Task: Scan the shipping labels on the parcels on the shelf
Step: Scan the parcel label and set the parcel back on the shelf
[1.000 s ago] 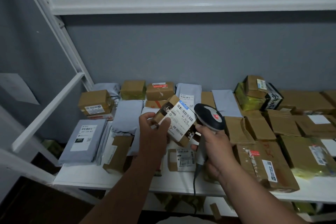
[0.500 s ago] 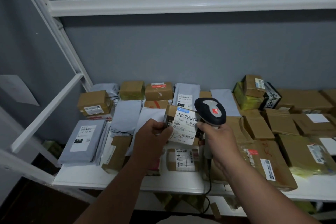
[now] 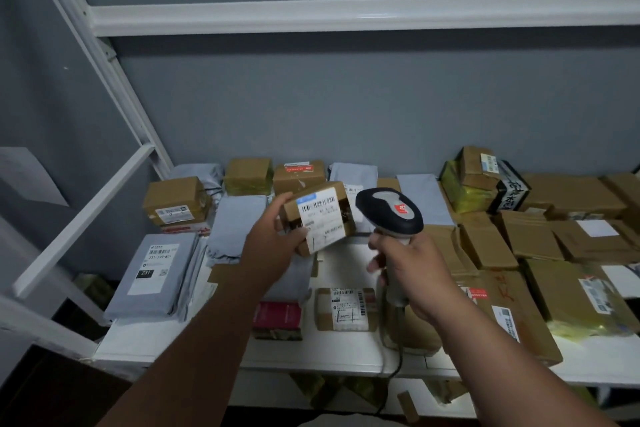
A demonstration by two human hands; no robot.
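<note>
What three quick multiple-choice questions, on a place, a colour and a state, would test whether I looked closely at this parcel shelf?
1. Where is the small labelled box?
A. in the left hand
B. on the floor
C. on the upper shelf

2. What colour are the flat mailers at the shelf's left end?
A. red
B. grey
C. green

3. What is the right hand doing?
A. hanging empty
B. pressing a box
C. gripping the scanner

Answers: A, fingers wrap the box; B, the mailers are grey; C, fingers curl round the scanner's handle.
</note>
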